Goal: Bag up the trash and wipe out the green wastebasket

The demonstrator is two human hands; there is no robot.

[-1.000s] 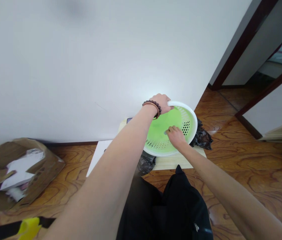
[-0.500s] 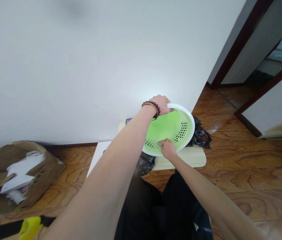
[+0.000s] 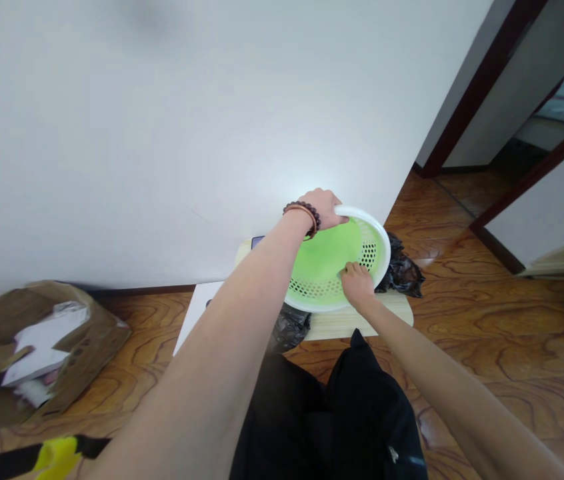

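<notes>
A round green basket (image 3: pixel 329 250) with a white rim and rows of holes is tilted over a low pale wooden table (image 3: pixel 387 320). My left hand (image 3: pixel 323 205), with a beaded bracelet on its wrist, is closed around the far rim. Inside the basket, my right hand (image 3: pixel 357 280) is curled against the perforated lower wall. Its fingers are pressed together, and what they hold is hidden. A black plastic bag (image 3: pixel 402 272) lies to the right of the basket, and a dark crumpled bag (image 3: pixel 291 327) shows under its near left side.
A white wall (image 3: pixel 162 147) rises directly behind the table. On the wooden floor (image 3: pixel 487 360) at left stands an open cardboard box (image 3: pixel 87 353) with white packaging inside. A dark-framed doorway (image 3: pixel 482 87) is at right. Part of a phone-like object (image 3: pixel 257 241) shows behind my left arm.
My right hand has shifted right along the inside of the basket. The small greyish thing at its fingertips no longer shows clearly. My left hand and the basket have hardly moved.
</notes>
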